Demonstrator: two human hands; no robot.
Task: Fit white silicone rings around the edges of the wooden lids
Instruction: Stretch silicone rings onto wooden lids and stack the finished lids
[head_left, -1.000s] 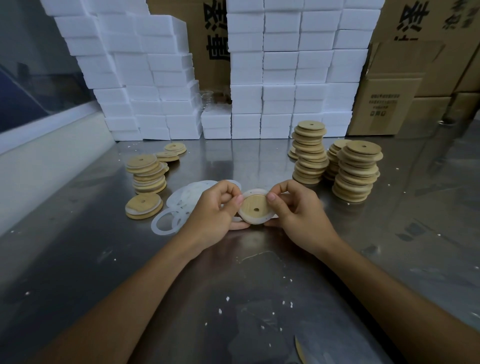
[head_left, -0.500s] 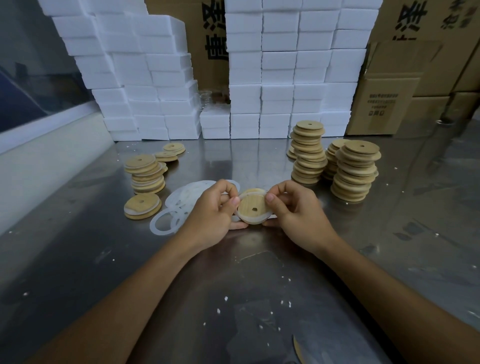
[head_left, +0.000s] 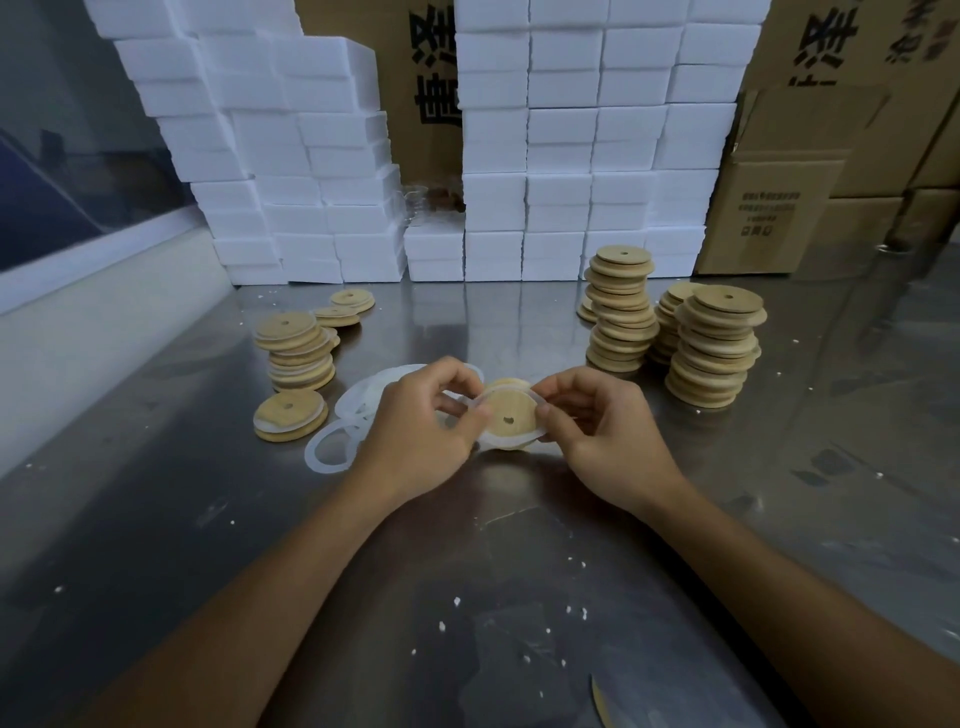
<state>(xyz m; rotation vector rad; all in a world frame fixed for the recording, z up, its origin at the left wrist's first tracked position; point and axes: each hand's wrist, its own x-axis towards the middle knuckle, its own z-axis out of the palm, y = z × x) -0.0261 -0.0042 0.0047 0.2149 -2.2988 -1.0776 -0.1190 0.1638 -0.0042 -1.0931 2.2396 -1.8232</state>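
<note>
While both hands work at it, held lid: a round wooden lid (head_left: 508, 419) with a small centre hole sits tilted just above the tabletop (head_left: 519, 571), between the two hands.
Ring on lid: a white silicone ring (head_left: 506, 442) loops around the lid's rim, hanging loose below its lower edge.
Left hand: the left hand (head_left: 415, 431) pinches the ring and lid at the left edge, fingers curled.
Right hand: the right hand (head_left: 602, 431) pinches the right edge, thumb on the lid's face.
Spare rings: a loose pile of rings (head_left: 332, 452) lies just left of the left hand.
Finished lids: a short stack (head_left: 298, 353) and a single ringed lid (head_left: 290, 415) lie on the left.
Bare lids: taller stacks (head_left: 714, 348) stand on the right.
Backdrop: white foam blocks (head_left: 571, 156) and cardboard boxes (head_left: 779, 208) line the back.
</note>
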